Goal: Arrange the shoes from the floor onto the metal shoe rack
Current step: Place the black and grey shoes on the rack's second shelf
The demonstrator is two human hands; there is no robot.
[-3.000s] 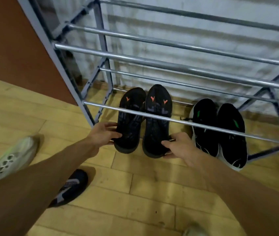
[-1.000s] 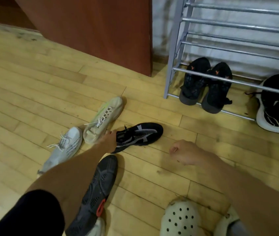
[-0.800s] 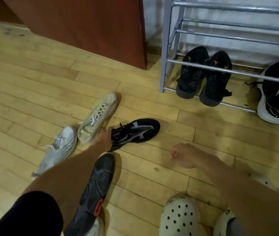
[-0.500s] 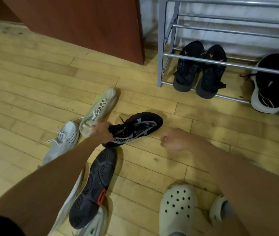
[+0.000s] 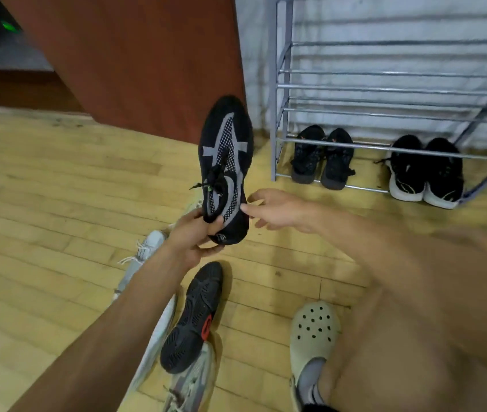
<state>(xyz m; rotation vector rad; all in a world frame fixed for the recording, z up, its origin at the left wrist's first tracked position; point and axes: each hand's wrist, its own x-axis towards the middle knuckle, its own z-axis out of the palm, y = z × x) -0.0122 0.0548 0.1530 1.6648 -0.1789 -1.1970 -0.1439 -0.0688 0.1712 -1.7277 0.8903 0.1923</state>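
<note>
My left hand [image 5: 191, 237] grips the heel of a black and grey mesh shoe [image 5: 227, 150], held in the air with its toe pointing away from me. My right hand [image 5: 278, 210] is open beside the shoe's heel, fingertips at its side. Its mate [image 5: 192, 318] lies sole-up on the floor below. The metal shoe rack [image 5: 355, 145] stands at the upper right. Its bottom tier holds a black pair with orange marks [image 5: 322, 158] and a black pair with white soles [image 5: 426, 171].
Pale grey sneakers [image 5: 144, 254] lie on the wooden floor under my left arm, and another light shoe [image 5: 190, 382] lies near the bottom edge. My foot wears a cream clog [image 5: 313, 334]. A brown panel [image 5: 135, 63] stands left of the rack.
My left hand has lifted the black and grey shoe off the floor and turned it toe-forward. My right hand has opened and come up to the shoe's heel.
</note>
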